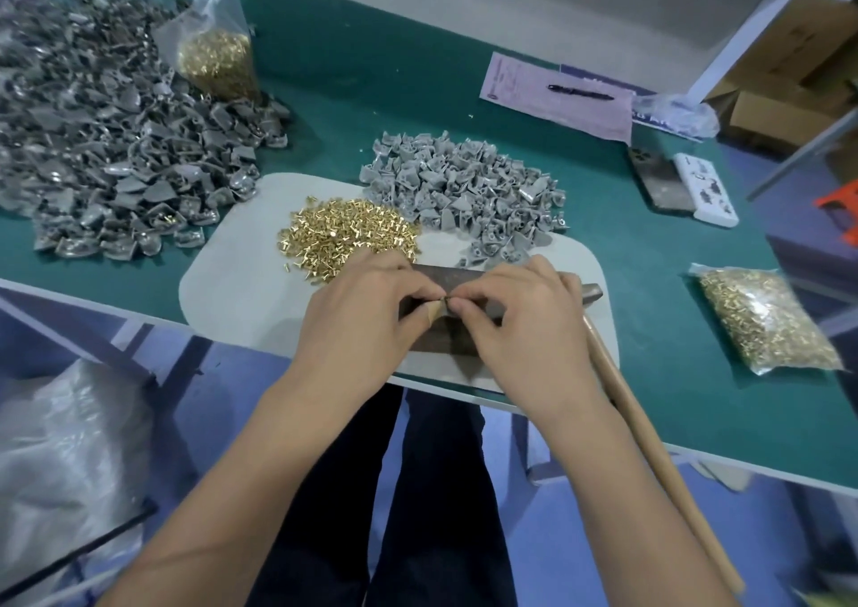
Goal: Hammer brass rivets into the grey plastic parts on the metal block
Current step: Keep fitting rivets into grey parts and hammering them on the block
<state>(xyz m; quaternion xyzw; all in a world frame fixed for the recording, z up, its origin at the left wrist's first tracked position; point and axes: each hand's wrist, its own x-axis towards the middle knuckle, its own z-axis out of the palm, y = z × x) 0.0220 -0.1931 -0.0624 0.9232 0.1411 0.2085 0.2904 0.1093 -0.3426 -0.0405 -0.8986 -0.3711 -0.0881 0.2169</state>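
Both hands meet over the dark rectangular metal block (pixel 457 323) at the near edge of the pale grey work mat (pixel 223 291): my left hand (pixel 367 309) has its thumb and fingers curled in a narrow pinch, and my right hand (pixel 515 314) is curled the same way against it, so the fingertips touch. Between them I can make out a small grey plastic part (pixel 440 313) and a tiny dark speck that is probably a rivet, too small to be sure of. I judge this to be the loading step, seating 1 rivet in the part before any blow falls. The loose heap of small brass rivets (pixel 346 235) lies on the mat just beyond my left hand, and the pile of unworked light grey plastic parts (pixel 464 184) lies beyond the block, spilling onto the mat. A far larger heap of darker grey parts (pixel 107 142) spreads across the green table (pixel 650 281) to the left; whether those are finished I cannot tell. The wooden-handled hammer (pixel 650 444) rests just right of the block, partly under my right wrist, with no fingers around it. Next, the part must sit flat on the block with the rivet upright, steadied by my left hand, while my right lets go and takes up the hammer handle. Any tilt in the rivet risks a bent shank or struck fingers.
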